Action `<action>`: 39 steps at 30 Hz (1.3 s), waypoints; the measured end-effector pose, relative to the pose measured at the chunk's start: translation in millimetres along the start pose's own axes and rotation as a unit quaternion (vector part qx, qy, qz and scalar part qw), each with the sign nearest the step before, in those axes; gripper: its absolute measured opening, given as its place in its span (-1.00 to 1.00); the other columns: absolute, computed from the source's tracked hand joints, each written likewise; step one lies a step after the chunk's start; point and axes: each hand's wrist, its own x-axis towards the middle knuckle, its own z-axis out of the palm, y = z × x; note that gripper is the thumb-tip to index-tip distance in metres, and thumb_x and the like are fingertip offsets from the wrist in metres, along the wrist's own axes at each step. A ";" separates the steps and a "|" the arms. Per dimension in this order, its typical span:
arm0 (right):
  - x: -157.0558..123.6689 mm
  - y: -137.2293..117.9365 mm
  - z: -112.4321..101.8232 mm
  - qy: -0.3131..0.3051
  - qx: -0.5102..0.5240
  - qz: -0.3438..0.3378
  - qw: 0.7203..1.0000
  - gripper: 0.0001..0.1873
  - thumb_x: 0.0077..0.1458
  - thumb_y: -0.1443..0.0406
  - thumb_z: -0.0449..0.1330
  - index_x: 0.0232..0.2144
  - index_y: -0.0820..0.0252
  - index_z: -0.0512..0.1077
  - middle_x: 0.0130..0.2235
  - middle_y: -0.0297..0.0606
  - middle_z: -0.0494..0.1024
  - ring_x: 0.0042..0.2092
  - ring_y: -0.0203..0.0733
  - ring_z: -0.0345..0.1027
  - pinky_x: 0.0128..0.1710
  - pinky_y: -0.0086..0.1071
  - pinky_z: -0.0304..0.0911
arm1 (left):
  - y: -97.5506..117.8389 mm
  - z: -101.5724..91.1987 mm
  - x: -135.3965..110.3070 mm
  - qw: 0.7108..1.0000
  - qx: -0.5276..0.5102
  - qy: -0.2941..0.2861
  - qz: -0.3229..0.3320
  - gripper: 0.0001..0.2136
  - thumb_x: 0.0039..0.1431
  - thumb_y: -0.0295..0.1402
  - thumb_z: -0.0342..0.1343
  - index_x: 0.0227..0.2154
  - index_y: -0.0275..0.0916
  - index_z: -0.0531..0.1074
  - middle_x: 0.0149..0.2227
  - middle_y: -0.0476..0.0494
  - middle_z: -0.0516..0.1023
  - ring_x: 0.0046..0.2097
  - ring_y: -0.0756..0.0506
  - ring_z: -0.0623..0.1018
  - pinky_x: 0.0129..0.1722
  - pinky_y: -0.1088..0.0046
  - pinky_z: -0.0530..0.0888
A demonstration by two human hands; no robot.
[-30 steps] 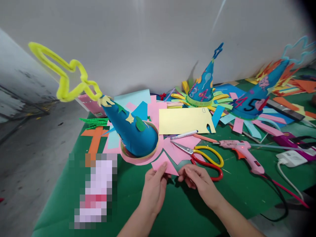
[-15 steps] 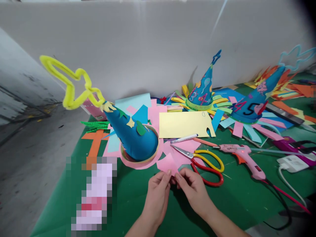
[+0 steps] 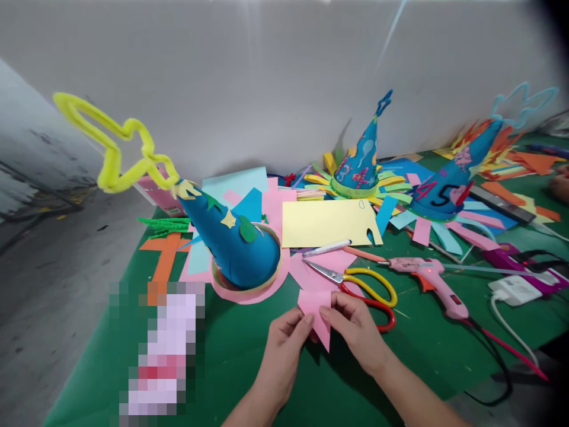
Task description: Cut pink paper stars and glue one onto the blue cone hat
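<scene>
Between my two hands is a small piece of pink paper [image 3: 316, 302], its pointed end hanging toward me. My left hand [image 3: 287, 341] pinches its left side between thumb and fingers. On the other side my right hand [image 3: 353, 326] grips it, thumb on top. Just beyond lie scissors [image 3: 340, 277] with one yellow and one red handle, their blades on a larger pink sheet [image 3: 299, 274]. A white pen [image 3: 326, 248] rests above them. To the left, a blue cone party hat [image 3: 242, 255] with a yellow pipe-cleaner star [image 3: 111, 172] leans on a pink brim.
A pink hot glue gun [image 3: 438, 279] lies right of the scissors, its cable running toward me. A purple power strip [image 3: 507, 258] holds a white charger [image 3: 518, 290]. Two more decorated hats [image 3: 360, 163] stand behind a yellow card [image 3: 326, 222]. Another person's hand [image 3: 560, 182] shows at far right.
The pink paper has been turned in my hands, so a pointed end now hangs downward. Both hands have drawn slightly apart, and the view has shifted a little. Another person's hand appears at right.
</scene>
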 end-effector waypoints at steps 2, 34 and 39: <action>-3.0 1.8 1.7 0.012 0.003 0.008 1.000 -0.76 0.00 0.17 0.13 -0.55 0.22 0.31 -0.58 -0.43 0.23 -0.52 -0.33 0.09 -0.50 -0.45 0.07 | 0.8 0.0 1.4 0.999 -0.017 0.040 0.014 -0.85 -0.05 -0.31 0.16 -0.59 -0.28 0.43 -0.59 0.02 0.34 -0.48 0.03 0.32 -0.42 0.54 0.28; 13.8 -3.7 -91.7 0.029 -0.649 -0.052 0.758 -0.80 0.08 0.31 -0.04 -0.32 0.20 0.36 -0.37 -0.18 0.47 -0.33 -0.06 0.38 -0.42 -0.31 0.22 | 14.5 12.4 8.8 1.000 -0.009 -0.010 -0.026 -0.80 0.00 -0.27 0.11 -0.58 -0.29 0.31 -0.56 0.06 0.23 -0.45 0.05 0.23 -0.38 0.53 0.25; 5.2 -8.5 -93.5 0.048 -0.624 -0.048 0.779 -0.74 0.13 0.30 -0.11 -0.29 0.24 0.35 -0.27 -0.10 0.47 -0.29 -0.04 0.39 -0.34 -0.23 0.25 | 26.4 18.9 15.3 1.000 -0.014 -0.012 0.021 -0.75 0.02 -0.27 0.10 -0.63 -0.26 0.22 -0.59 0.09 0.14 -0.48 0.07 0.16 -0.45 0.58 0.21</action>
